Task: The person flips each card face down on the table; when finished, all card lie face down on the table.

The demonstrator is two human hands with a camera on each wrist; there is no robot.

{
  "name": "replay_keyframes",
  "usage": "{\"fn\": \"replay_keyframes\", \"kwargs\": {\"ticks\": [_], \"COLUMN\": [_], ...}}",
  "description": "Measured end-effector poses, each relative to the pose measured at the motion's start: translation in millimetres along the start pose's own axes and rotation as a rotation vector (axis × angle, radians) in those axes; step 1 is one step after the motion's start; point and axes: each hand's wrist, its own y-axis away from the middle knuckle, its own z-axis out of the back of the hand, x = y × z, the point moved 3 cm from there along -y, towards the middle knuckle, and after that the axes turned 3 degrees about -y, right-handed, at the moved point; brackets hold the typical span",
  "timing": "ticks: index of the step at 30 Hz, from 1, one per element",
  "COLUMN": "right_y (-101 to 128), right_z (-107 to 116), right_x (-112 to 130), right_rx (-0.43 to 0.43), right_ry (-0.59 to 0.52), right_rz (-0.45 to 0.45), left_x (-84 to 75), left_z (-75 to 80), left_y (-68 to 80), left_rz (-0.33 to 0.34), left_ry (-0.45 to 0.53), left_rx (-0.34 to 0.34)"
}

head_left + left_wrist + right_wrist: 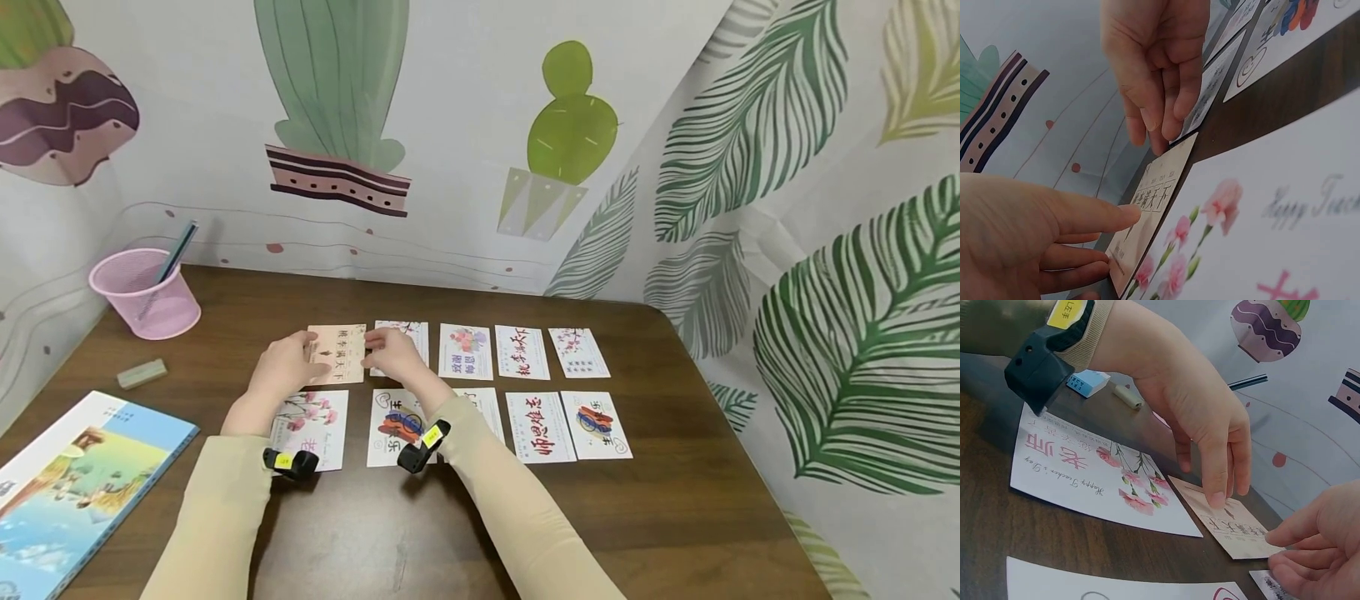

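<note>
Lying flat on the brown counter [675,517] is a tan card [339,353] with dark writing on it. It sits at the left end of the far row of cards, and both hands are on it.

The left hand [281,364] rests on the card's left side. Its fingers are straight, and one fingertip [1127,214] presses down on the card's face. That grip is not closed round anything; the fingers just lie on top.

The right hand [392,350] is at the card's right edge. Its fingers [1159,119] point down and touch the edge of the card there. They are loosely bent, not wrapped round the card. So the card lies between the two hands, under their fingertips, flat on the wood.

Just below the tan card, in the near row, is a white card with pink flowers [311,425]. The left wrist is over it. To the right of the tan card are more cards in the far row, such as one with red writing [521,352]. Another red writing card [540,427] is in the near row.

Well off to the left stands a pink basket [146,293] with a pencil in it. An eraser [141,373] lies near it. A picture book [82,479] lies at the left near corner.
</note>
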Motion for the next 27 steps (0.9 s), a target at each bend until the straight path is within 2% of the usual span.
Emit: {"fn": "replay_keyframes", "kwargs": {"ticks": [5,9,14,17,21,27], "right_y": [-4.4,-8.7,-11.0,-9.8,-8.2,-6.6], "right_z": [-0.7,-2.4,-4.8,-6.3,-9.2,-15.0], "right_x": [-2.6,-5.1,-6.2,-6.3,-7.6,-2.2], "right_rx": [-0.049,-0.093,-0.133,-0.116,-0.052,0.032], "right_ry": [-0.060,-0.064,-0.099,-0.151,-0.253,-0.427], "right_rz": [0.029,0.043,0.024,-0.007,-0.057,-0.067], "left_x": [1.4,3.9,5.5,4.8,3.2,4.3], "left_z": [-0.8,-1.5,-2.0,-0.8,0.9,3.1], "left_y": [-1.6,-3.1,-4.0,-3.5,-2.2,-1.2], "left_rz": [-0.002,-0.003,-0.009,-0.007,-0.002,-0.006], "left_ry": [-0.009,-0.009,0.003,0.010,0.028,0.046], "left_rx": [0.002,0.007,0.008,0.014,0.027,0.031]}}
